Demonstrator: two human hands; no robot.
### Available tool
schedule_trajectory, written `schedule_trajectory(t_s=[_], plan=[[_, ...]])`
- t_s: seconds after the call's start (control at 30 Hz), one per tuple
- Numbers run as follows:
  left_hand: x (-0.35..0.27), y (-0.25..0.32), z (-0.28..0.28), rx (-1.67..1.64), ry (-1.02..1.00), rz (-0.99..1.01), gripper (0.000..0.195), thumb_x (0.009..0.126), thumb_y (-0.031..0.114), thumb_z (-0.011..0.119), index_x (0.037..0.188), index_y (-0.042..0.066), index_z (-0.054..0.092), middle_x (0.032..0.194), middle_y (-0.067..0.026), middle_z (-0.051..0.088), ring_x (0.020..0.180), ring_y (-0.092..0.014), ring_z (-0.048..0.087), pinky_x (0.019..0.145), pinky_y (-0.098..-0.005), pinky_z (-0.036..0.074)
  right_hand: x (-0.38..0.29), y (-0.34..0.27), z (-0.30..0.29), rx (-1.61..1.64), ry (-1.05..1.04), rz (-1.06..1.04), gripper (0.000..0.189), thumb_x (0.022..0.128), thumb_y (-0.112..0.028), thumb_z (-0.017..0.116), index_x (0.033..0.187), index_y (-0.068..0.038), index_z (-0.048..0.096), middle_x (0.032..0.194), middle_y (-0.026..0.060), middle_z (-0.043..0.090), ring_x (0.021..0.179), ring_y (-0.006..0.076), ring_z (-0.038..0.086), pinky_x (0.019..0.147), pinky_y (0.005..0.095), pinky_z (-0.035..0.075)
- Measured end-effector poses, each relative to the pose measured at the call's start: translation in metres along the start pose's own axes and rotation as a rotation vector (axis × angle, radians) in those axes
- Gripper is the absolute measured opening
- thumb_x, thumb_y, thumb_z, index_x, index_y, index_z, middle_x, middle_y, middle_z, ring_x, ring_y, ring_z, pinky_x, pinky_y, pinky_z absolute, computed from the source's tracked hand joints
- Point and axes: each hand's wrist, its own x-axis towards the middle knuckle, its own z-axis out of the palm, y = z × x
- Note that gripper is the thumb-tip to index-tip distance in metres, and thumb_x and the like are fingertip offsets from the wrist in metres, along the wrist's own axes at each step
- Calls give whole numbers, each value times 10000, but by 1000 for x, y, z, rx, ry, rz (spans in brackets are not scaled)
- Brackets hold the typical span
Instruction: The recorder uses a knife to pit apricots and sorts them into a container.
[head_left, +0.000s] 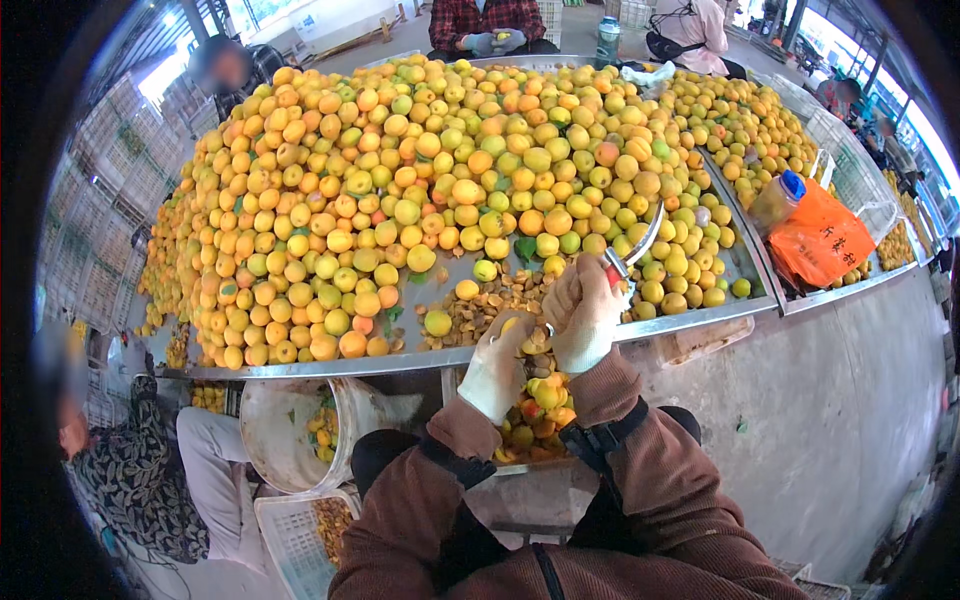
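Observation:
My left hand (496, 364), in a pale glove, grips a yellow apricot (537, 343) over the table's front edge. In my right hand (586, 311), gloved too, is a curved metal hand tool (646, 238) with a red part. Its curved end points up and away from me; a small metal tip shows beside the apricot. The fingers hide how tip and fruit meet. Right below my hands, a container between my knees holds split apricots (546, 405). Brown apricot pits (491, 306) lie on the tabletop just beyond my hands.
A large heap of whole apricots (420, 165) covers much of the metal-edged table (300, 369). At right are an orange plastic bag (819, 236) and a blue-capped jar (776, 201). A white bucket (281, 442) and a plastic crate (289, 525) stand left. Several people sit around the table.

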Motion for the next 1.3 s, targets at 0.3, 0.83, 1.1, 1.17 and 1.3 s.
schedule_trajectory(t_s=[0.3,0.83,1.1,1.17,1.3], plan=[[-8,-8,-8,-462,-216,-421,456,761,28,653,1196,-18,525,1022,-164,653,950,-238,650,830,-316,503,-7,30,5,-617,-138,-51,43,882,-66,569,845,-47,575,737,-19,556,630,78,514,519,219,391],[-2,-46,-15,-1100,295,-686,510,694,-76,640,1192,-6,555,1060,-127,637,1021,-272,611,911,-323,489,-12,19,-8,-1651,-598,-329,401,770,-248,695,1100,-73,552,943,153,633,864,349,635,718,407,518],[-6,-44,-19,-73,35,-235,550,679,-112,619,1211,12,553,1094,-171,623,1021,-325,604,891,-359,502,-17,33,-20,-1536,-530,-365,356,752,-139,689,1061,-50,537,864,187,618,819,385,625,688,432,508],[-4,-40,-20,-115,37,-219,545,678,-108,621,1206,13,557,1086,-170,625,1013,-333,605,877,-365,507,-17,38,-22,-1524,-506,-438,347,758,-134,685,1057,-45,533,845,195,617,804,395,624,676,434,506],[-7,-27,-24,87,15,-188,483,689,-81,623,1162,0,564,1077,-197,607,1019,-361,594,855,-390,507,-11,46,-20,-1326,-224,-506,269,799,-148,665,1011,-41,540,788,221,626,722,409,630,626,430,509]])
